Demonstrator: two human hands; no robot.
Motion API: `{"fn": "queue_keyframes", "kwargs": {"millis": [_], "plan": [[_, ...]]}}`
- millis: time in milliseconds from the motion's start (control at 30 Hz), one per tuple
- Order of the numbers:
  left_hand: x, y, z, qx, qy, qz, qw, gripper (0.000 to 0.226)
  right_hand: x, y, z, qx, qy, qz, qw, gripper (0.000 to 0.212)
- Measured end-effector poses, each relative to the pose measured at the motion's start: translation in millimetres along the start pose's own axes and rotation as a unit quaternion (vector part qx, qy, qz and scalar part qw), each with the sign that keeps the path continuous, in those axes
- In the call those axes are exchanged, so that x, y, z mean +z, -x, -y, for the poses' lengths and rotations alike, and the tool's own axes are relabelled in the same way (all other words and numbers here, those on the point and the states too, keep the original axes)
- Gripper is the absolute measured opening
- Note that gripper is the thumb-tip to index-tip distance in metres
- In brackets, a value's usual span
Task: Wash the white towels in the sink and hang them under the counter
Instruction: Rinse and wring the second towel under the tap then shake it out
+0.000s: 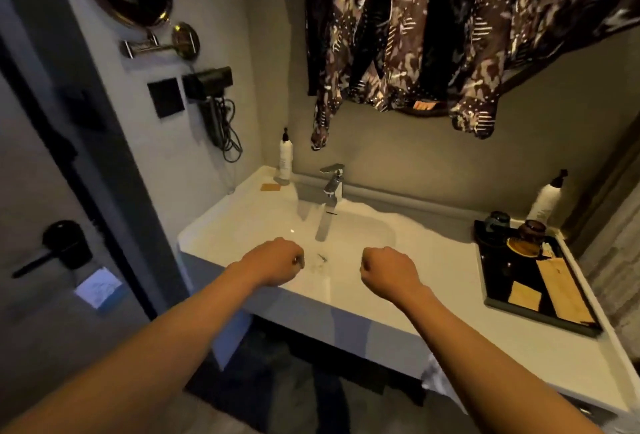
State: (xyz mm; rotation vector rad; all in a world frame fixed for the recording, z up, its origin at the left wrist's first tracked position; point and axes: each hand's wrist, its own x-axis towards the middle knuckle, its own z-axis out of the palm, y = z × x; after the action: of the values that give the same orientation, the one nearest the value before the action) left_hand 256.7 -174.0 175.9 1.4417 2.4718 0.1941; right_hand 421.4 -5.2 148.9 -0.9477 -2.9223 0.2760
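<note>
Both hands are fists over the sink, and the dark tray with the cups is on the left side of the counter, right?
Not quite. The head view shows the tray on the right side of the counter. Left hand and right hand are fists over the sink.

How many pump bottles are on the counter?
2: one pump bottle in the back left corner beside the faucet, another at the back right behind the dark tray.
</note>
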Motion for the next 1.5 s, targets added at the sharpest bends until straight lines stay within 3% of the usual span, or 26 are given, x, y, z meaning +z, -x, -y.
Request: {"fn": "queue_keyframes", "kwargs": {"millis": [133, 367, 500, 667, 800, 933, 1033, 1133, 1200, 1267, 1400, 1500], "plan": [[14, -27, 42, -0.017, 0.047, -0.011, 0.999, 0.031, 27, -56, 25, -0.004, -0.010, 0.026, 1.000, 0.023], [79, -157, 113, -0.077, 0.083, -0.012, 0.993, 0.034, 145, -199, 33, 0.010, -0.098, 0.126, 0.987, 0.035], [117, -235, 139, -0.122, 0.103, 0.043, 0.986, 0.037, 207, -267, 20, 0.043, -0.156, 0.187, 0.969, 0.046], [160, -293, 155, -0.156, 0.112, 0.089, 0.977, 0.037, 259, -327, 8, 0.085, -0.187, 0.204, 0.957, 0.046], [191, -318, 166, -0.161, 0.095, 0.136, 0.973, 0.038, 319, -345, 10, 0.111, -0.152, 0.241, 0.952, 0.075], [202, -330, 172, -0.207, 0.108, 0.147, 0.961, 0.035, 335, -349, 14, 0.128, -0.193, 0.197, 0.953, 0.060], [193, -335, 176, -0.265, 0.170, 0.095, 0.944, 0.034, 310, -361, 3, 0.250, -0.364, 0.156, 0.884, 0.040], [169, -345, 180, -0.340, 0.297, 0.067, 0.890, 0.037, 263, -359, -5, 0.326, -0.546, 0.131, 0.761, 0.023], [148, -349, 181, -0.387, 0.412, 0.077, 0.821, 0.051, 218, -355, 1, 0.328, -0.621, 0.105, 0.704, 0.023], [138, -353, 177, -0.439, 0.522, 0.113, 0.723, 0.069, 191, -355, 5, 0.307, -0.638, 0.099, 0.699, 0.024], [124, -356, 178, -0.396, 0.629, 0.174, 0.646, 0.087, 133, -359, 24, 0.263, -0.683, 0.075, 0.677, 0.020], [115, -371, 177, -0.326, 0.757, 0.162, 0.542, 0.079, 109, -367, 32, 0.245, -0.740, 0.101, 0.618, 0.017]]}}
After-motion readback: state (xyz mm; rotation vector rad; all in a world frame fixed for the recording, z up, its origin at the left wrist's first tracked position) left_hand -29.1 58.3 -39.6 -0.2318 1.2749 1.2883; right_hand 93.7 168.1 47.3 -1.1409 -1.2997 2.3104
